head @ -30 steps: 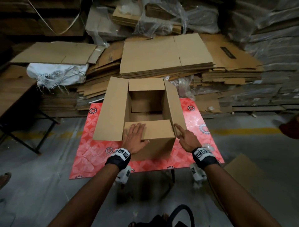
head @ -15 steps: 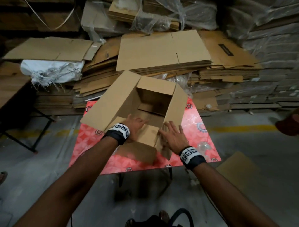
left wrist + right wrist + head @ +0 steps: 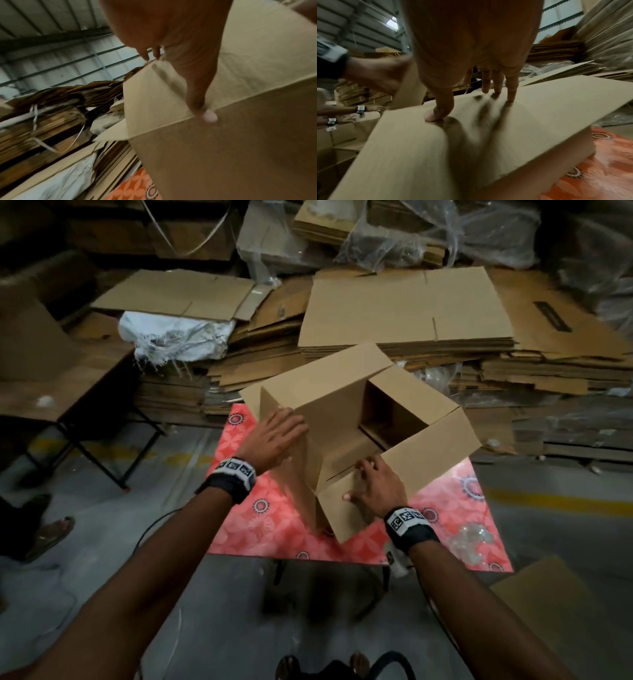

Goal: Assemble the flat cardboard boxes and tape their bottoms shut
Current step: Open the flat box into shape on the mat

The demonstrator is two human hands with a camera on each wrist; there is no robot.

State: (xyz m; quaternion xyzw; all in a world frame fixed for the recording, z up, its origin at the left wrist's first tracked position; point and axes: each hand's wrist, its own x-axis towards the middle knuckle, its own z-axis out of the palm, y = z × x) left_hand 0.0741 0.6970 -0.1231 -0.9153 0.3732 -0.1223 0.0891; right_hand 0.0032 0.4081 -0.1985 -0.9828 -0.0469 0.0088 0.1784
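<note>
An opened brown cardboard box (image 3: 342, 385) stands skewed on the red patterned table (image 3: 274, 529), one corner toward me, flaps spread and the inside visible. My left hand (image 3: 274, 436) lies with straight fingers against the box's left wall. In the left wrist view its thumb (image 3: 197, 94) stretches along a flap crease of the box (image 3: 240, 148). My right hand (image 3: 376, 491) presses its spread fingers on the near flap. The right wrist view shows those fingertips (image 3: 511, 94) flat on that flap (image 3: 539, 121).
Stacks of flat cardboard (image 3: 404, 309) fill the space behind the table, with a white sack (image 3: 171, 337) at the left. A dark folding table (image 3: 51, 392) stands left. Crumpled clear plastic (image 3: 472, 539) lies on the table's right part. Another person's hands (image 3: 351, 112) work on a box nearby.
The box has turned clockwise on the table. My left hand went from the near flap to the left wall. My right hand moved from the right flap's edge onto the near flap.
</note>
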